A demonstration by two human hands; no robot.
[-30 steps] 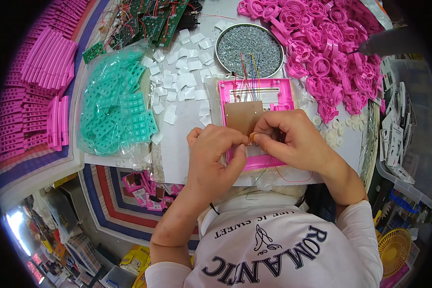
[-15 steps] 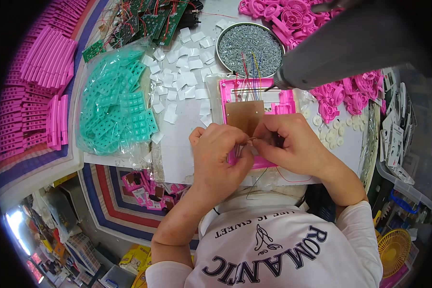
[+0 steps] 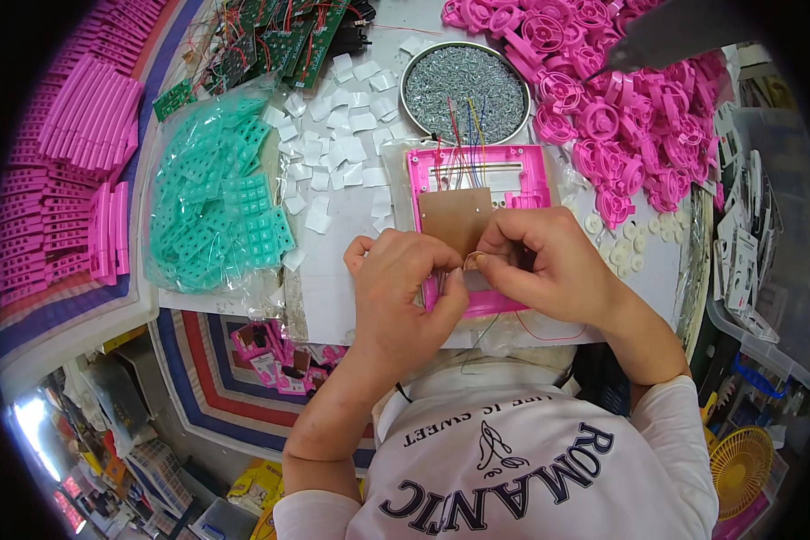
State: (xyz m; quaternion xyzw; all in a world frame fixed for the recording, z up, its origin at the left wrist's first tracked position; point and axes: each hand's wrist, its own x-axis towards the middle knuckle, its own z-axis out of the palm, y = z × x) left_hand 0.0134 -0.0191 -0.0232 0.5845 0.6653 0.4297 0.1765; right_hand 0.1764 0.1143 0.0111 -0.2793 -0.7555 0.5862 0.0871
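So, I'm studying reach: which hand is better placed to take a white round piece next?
Probably the right hand: the white round pieces lie on its side, close by, while the left hand is farther off.

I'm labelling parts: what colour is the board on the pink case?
The board is brown, best seen in the head view.

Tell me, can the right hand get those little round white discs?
Probably yes: the white discs lie close beside the right hand, with nothing visible in between, though it seems busy pinching a thin wire.
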